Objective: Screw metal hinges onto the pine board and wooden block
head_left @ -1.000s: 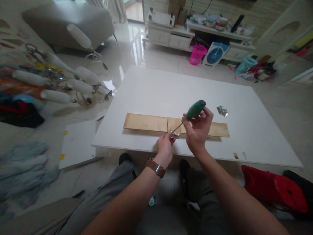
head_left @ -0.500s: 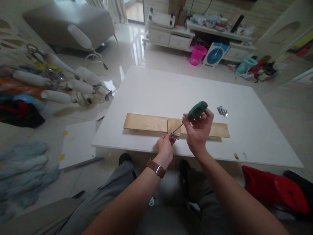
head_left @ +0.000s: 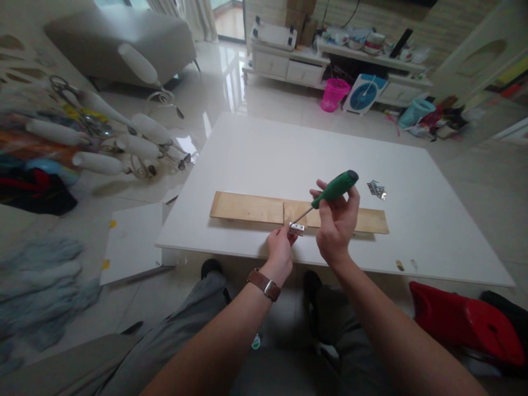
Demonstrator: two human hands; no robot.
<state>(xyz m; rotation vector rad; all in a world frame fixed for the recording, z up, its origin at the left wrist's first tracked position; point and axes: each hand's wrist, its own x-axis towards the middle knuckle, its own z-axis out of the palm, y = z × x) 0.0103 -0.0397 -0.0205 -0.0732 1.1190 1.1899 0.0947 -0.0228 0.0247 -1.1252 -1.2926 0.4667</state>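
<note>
Green-handled screwdriver (head_left: pixel 335 188) gripped in the right hand (head_left: pixel 336 225), fingers closed round the handle, shaft slanting down and left toward a small metal hinge (head_left: pixel 296 228). Left hand (head_left: pixel 279 248) pinching that hinge at the near edge of the plank (head_left: pixel 247 207), thumb and fingertips closed on it, holding it in place. Plank lying flat across the near part of the white worktop (head_left: pixel 289 148), apparently two boards butted end to end, with the hinge sitting right at the seam.

Judging by this, driving a screw into the hinge, tip at or just above the plate; whether the tip is seated in a screw head is too small to tell. Next move probably calling for steady downward pressure along the shaft, turning from the wrist, while keeping the hinge from sliding off the seam.

Loose hardware (head_left: pixel 376 189) lying beyond the plank's right end, near the screwdriver handle, not in any holder. Containers all far beyond the plank, on the floor: pink basket (head_left: pixel 333 93) and teal basket (head_left: pixel 416 111), contents not readable from here. Red plastic thing (head_left: pixel 462 324) on the floor, nearer than the plank, off to the right.
</note>
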